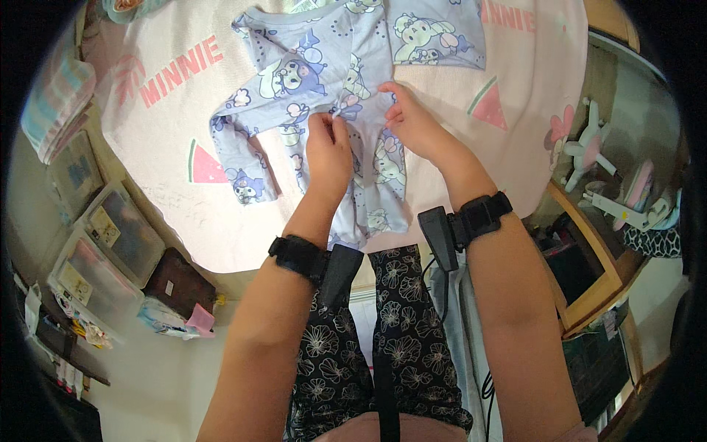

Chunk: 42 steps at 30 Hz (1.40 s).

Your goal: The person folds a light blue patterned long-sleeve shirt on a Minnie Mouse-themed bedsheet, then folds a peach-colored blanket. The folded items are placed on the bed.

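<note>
A lavender children's garment (298, 72) with cartoon prints lies spread on a pink printed bedspread (160, 127). Its long left-side sleeve (243, 143) is bent downward, and two trouser legs (381, 182) extend toward me; whether top and legs are one piece I cannot tell. My left hand (330, 149) pinches a fold of the fabric near the waist between thumb and fingers. Beside the right edge of the cloth, my right hand (414, 121) has its index finger stretched onto the fabric, apart from its other, curled fingers. Both wrists wear black straps with small devices.
Lidded clear storage boxes (124, 232) and a dark brown box (181, 282) stand at left. A folded striped cloth (61, 105) lies at the bed's upper left. At right are a white star-armed object (591, 146) and a wood-framed piece (594, 265).
</note>
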### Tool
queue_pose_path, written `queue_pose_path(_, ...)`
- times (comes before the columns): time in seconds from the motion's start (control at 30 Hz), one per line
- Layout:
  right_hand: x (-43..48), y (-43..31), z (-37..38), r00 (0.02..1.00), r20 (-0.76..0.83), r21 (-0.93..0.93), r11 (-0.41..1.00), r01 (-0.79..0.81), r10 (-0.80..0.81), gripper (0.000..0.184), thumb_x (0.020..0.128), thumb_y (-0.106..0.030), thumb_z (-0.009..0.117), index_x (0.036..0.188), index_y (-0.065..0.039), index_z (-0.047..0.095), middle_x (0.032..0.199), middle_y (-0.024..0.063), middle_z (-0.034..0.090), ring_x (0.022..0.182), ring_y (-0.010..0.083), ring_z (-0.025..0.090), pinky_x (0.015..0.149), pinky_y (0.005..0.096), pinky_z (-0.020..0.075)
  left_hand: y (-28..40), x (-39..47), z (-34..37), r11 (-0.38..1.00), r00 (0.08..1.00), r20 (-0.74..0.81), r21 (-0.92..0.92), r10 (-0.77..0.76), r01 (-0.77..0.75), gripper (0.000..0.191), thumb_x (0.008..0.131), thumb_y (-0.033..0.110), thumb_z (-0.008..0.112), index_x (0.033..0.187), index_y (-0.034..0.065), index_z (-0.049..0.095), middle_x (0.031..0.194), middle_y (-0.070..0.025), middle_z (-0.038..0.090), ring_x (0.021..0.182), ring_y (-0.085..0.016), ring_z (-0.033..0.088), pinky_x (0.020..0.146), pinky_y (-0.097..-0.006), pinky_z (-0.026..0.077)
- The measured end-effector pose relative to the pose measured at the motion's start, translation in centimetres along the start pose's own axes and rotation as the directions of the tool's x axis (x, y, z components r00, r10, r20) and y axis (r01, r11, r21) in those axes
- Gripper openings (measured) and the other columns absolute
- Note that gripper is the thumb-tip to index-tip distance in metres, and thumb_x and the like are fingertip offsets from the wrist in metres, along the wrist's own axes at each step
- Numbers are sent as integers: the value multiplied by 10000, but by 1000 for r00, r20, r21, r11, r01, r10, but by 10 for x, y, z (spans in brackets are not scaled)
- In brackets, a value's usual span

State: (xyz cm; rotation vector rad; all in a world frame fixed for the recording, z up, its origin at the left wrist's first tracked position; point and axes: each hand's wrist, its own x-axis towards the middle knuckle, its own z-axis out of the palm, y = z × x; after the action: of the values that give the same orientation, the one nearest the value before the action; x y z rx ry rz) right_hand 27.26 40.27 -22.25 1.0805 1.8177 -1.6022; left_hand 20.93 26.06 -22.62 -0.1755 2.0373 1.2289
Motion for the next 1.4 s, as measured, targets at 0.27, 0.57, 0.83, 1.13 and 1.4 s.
queue_pose_path(0.27, 1, 6, 4, 999, -23, 6, 999, 41, -41, 492, 752, 74, 488, 1192, -124, 391, 850, 59, 480, 786, 141, 506, 688, 249, 436, -31, -36, -3, 969, 969, 239, 245, -60, -1, 78, 770, 65, 559, 810, 13, 517, 667, -61, 578, 601, -128, 552, 549, -256, 437)
queue_pose_path(0.57, -106, 98, 43, 857, -369, -1, 921, -389, 361, 168, 741, -71, 525, 900, -17, 519, 721, 148, 552, 673, 266, 564, 660, 346, 465, -34, -48, 0, 989, 983, 134, 90, -126, 114, 141, 783, 97, 570, 868, -16, 566, 670, -55, 584, 593, -115, 541, 558, -238, 433)
queue_pose_path(0.83, -170, 133, 93, 617, 317, 901, -26, -433, 720, 177, 751, -118, 568, 917, -73, 527, 938, 81, 552, 927, 209, 513, 850, 436, 401, -35, -37, 6, 967, 975, 106, -145, -197, 211, 96, 775, 84, 582, 798, 2, 538, 644, -33, 563, 532, -84, 494, 497, -208, 387)
queue_pose_path(1.13, -160, 107, 129, 586, 145, 989, -121, -80, 797, 217, 721, -105, 579, 914, -108, 481, 890, 18, 496, 839, 172, 494, 767, 396, 374, -30, -30, 0, 969, 958, 194, -88, -211, 231, 90, 803, 62, 540, 848, 1, 493, 676, -49, 551, 546, -108, 518, 494, -222, 423)
queue_pose_path(1.4, -161, 126, 135, 584, 157, 988, -121, -100, 796, 183, 776, -159, 582, 933, -107, 503, 851, 18, 502, 780, 165, 487, 740, 377, 406, -16, -23, -4, 958, 959, 183, -153, -215, 244, 148, 819, 53, 502, 954, -6, 487, 765, -40, 560, 642, -116, 552, 555, -245, 475)
